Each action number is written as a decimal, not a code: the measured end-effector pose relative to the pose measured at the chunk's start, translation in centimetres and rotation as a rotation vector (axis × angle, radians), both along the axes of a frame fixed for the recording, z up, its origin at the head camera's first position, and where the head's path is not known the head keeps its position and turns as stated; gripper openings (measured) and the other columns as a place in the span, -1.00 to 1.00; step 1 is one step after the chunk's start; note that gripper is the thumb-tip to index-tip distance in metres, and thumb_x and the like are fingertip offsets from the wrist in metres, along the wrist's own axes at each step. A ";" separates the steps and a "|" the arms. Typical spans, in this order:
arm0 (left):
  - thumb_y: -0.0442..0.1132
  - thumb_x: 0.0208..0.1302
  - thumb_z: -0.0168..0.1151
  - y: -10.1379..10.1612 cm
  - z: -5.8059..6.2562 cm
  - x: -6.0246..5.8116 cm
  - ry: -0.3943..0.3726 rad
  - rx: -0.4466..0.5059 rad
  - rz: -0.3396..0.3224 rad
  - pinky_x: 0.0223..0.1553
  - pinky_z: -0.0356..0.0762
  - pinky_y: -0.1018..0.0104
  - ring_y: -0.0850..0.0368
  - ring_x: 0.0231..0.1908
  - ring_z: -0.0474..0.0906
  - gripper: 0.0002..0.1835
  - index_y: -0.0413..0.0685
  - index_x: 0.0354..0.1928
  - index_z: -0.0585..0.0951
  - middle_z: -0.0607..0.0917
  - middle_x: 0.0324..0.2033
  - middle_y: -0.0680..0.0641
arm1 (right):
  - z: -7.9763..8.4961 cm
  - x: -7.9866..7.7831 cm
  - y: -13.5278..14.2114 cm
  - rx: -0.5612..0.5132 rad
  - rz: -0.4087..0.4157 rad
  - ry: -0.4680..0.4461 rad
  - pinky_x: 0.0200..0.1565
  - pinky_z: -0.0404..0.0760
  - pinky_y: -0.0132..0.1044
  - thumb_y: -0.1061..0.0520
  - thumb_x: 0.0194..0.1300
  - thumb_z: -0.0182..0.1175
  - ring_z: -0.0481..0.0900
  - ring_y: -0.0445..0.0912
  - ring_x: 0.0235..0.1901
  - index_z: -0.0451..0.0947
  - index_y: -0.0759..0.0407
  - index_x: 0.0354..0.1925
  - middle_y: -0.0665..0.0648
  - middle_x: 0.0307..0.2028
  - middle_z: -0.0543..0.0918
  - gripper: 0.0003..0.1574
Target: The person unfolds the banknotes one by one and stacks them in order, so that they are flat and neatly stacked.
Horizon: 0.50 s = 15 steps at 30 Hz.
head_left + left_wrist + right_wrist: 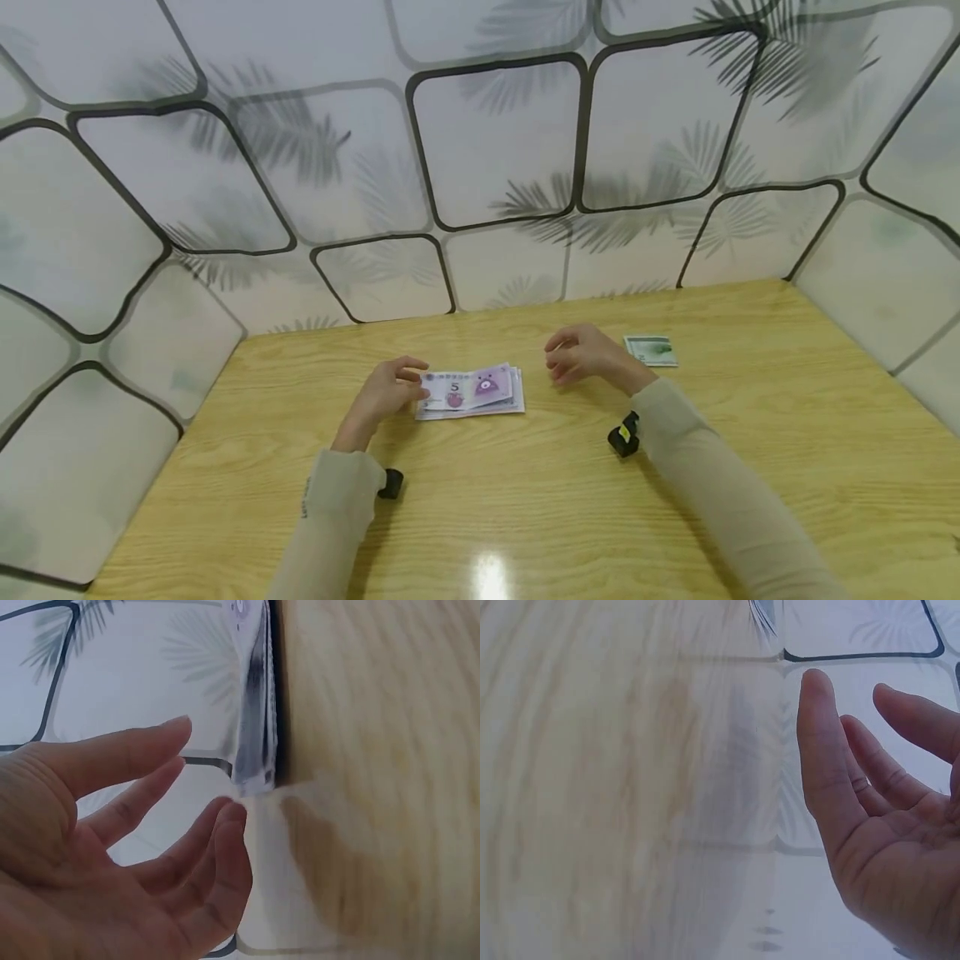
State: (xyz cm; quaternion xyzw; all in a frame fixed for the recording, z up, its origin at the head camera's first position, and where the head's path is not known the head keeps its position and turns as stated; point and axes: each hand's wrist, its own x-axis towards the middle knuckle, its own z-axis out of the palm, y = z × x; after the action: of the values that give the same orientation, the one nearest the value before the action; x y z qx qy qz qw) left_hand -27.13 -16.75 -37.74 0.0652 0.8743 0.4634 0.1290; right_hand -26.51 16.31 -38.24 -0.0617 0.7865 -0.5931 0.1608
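A small stack of purple play banknotes point(468, 392), the top one marked 5, lies on the wooden table. At its left end hovers my left hand point(386, 390), fingers loosely bent; in the left wrist view the thumb and fingers of that hand point(161, 847) stand apart from the stack's edge point(255, 712) with nothing between them. To the right of the stack my right hand point(585, 357) is held above the table, and in the right wrist view this hand point(885, 802) has relaxed fingers and holds nothing. A green banknote point(654, 351) lies just beyond the right wrist, partly covered by it.
The light wooden table point(495, 492) meets a patterned wall point(510, 267) at its far edge. A black wrist device point(624, 435) sits at the right cuff and another black device point(391, 483) at the left cuff.
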 end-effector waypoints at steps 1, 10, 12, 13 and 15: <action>-0.46 0.30 0.29 0.1 0.1 -0.1 0.023 -0.010 0.002 -0.01 0.59 0.05 -0.26 0.06 0.55 -0.54 -0.32 0.24 0.55 0.54 0.16 -0.44 | 0.1 0.0 0.2 0.001 -0.003 0.004 -0.13 0.74 -0.11 0.32 0.49 0.06 0.68 -0.01 -0.29 0.35 0.63 0.19 0.44 -0.10 0.60 -0.56; -0.47 0.41 0.18 2.9 0.8 -0.6 0.180 0.101 0.027 0.07 0.57 -0.09 -0.30 0.11 0.53 -0.64 -0.36 0.22 0.55 0.58 0.13 -0.40 | 0.3 0.6 3.0 0.002 -0.036 0.021 -0.06 0.72 -0.06 0.28 0.49 0.12 0.69 0.13 -0.16 0.32 0.60 0.23 0.48 -0.01 0.59 -0.51; -0.48 0.42 0.17 4.1 0.7 -0.6 0.193 0.156 0.018 0.01 0.61 -0.04 -0.28 0.04 0.57 -0.67 -0.38 0.19 0.56 0.62 0.07 -0.38 | 0.3 0.7 3.8 0.004 -0.046 0.031 -0.05 0.72 -0.06 0.28 0.50 0.10 0.69 0.14 -0.15 0.31 0.61 0.23 0.49 -0.01 0.58 -0.51; -0.48 0.42 0.17 4.8 0.5 -0.6 0.196 0.183 0.010 -0.03 0.63 -0.01 -0.26 0.00 0.59 -0.68 -0.39 0.17 0.57 0.63 0.04 -0.37 | 0.3 0.8 4.2 0.007 -0.052 0.034 -0.06 0.72 -0.07 0.28 0.51 0.10 0.69 0.13 -0.15 0.30 0.61 0.24 0.49 -0.01 0.57 -0.51; -0.47 0.42 0.16 6.2 0.3 -0.6 0.187 0.235 -0.009 -0.06 0.65 0.05 -0.20 -0.06 0.62 -0.69 -0.39 0.16 0.58 0.66 0.00 -0.35 | 0.2 0.9 5.1 0.018 -0.068 0.038 -0.06 0.72 -0.08 0.28 0.52 0.08 0.69 0.12 -0.16 0.30 0.61 0.24 0.49 0.00 0.56 -0.51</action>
State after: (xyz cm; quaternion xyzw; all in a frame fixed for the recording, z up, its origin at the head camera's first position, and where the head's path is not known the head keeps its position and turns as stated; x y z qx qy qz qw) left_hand -27.75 -10.56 -37.47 0.1265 0.8220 0.5538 0.0406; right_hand -25.64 21.37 -38.00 -0.0450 0.7964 -0.5897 0.1262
